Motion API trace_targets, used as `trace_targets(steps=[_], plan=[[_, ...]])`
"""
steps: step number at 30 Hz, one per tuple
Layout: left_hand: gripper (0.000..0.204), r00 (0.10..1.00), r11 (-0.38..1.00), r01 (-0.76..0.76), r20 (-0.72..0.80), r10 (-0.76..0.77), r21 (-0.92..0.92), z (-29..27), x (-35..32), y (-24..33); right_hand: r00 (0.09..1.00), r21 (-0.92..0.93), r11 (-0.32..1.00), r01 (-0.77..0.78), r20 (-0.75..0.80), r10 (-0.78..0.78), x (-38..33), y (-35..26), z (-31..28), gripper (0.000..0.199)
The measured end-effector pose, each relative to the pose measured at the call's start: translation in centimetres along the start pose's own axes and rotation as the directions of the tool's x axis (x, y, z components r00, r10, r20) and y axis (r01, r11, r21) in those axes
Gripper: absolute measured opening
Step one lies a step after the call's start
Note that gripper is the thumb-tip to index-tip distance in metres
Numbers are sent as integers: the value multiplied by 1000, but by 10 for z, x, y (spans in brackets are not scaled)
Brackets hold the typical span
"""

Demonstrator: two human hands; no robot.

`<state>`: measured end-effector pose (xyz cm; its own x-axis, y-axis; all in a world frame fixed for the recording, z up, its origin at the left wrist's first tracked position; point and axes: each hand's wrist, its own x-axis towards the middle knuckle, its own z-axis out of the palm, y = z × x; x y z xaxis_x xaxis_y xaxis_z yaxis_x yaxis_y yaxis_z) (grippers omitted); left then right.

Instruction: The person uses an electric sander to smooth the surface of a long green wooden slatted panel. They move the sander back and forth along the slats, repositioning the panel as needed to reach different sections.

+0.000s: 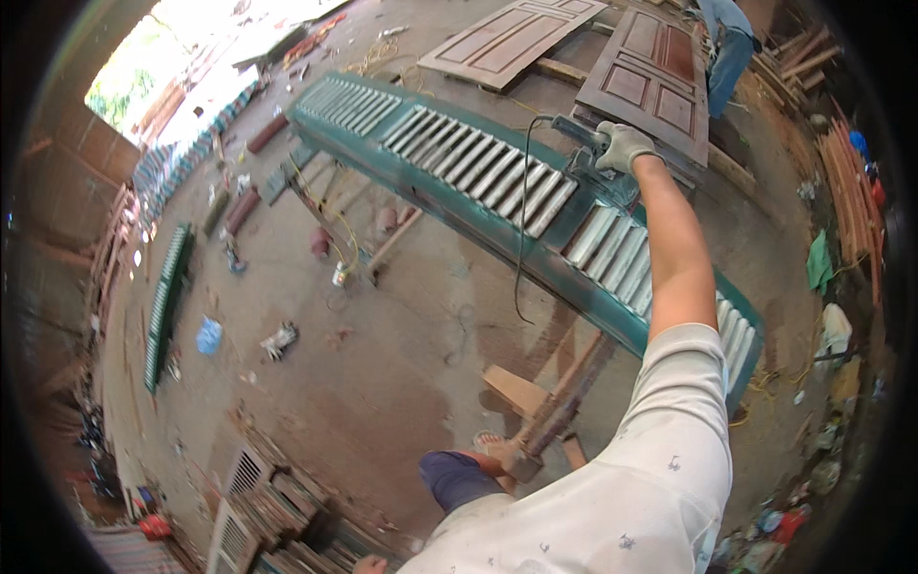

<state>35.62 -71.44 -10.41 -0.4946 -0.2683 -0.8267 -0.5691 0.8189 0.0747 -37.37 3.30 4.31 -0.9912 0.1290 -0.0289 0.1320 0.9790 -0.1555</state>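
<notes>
A long green louvred shutter panel (416, 196) with pale, bare-looking slats lies raised on wooden supports, running from the upper left to the lower right. Stretched forward over it, my right hand (628, 150) wears a whitish glove and is closed on a grey corded power tool (577, 130). The tool sits at the panel's far edge, near a crossbar between slat sections; its exact kind is unclear. Its black cord (524, 220) drapes across the slats and hangs down the near side. Of my left hand (371, 565), only a bare bit shows at the lower edge, fingers mostly hidden.
Brown panelled doors (512, 40) lie beyond the shutter, where a person in blue (732, 62) bends. A wooden trestle (564, 397) stands near my foot. Another green shutter (167, 306) lies left. Stacked wooden frames (273, 512) sit lower left; timber (851, 201) leans right.
</notes>
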Motion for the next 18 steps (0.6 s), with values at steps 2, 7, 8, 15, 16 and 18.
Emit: trace_targets(steps=[2, 7, 8, 15, 16, 18], plan=[[41, 982, 990, -139, -132, 138, 2, -60, 44, 39, 999, 28, 1000, -6, 36, 5, 14, -6, -5, 71], [31, 847, 910, -410, -348, 402, 54, -235, 131, 240, 999, 6, 999, -32, -15, 32, 37, -21, -4, 64], [30, 814, 880, -472, -354, 461, 60, -266, 136, 284, 998, -24, 999, -45, -42, 44, 42, -20, -4, 63], [20, 492, 521, -843, -201, 847, 133, -369, 214, 449, 993, 45, 999, 12, -118, -7, 76, -64, 11, 44], [20, 301, 325, -907, -129, 945, 267, -384, 223, 474, 997, 27, 1000, -8, -76, 10, 78, -78, 6, 44], [21, -90, -116, -858, 75, 993, 501, -414, 239, 539, 998, 71, 997, 6, -57, -2, 91, -95, 3, 49]])
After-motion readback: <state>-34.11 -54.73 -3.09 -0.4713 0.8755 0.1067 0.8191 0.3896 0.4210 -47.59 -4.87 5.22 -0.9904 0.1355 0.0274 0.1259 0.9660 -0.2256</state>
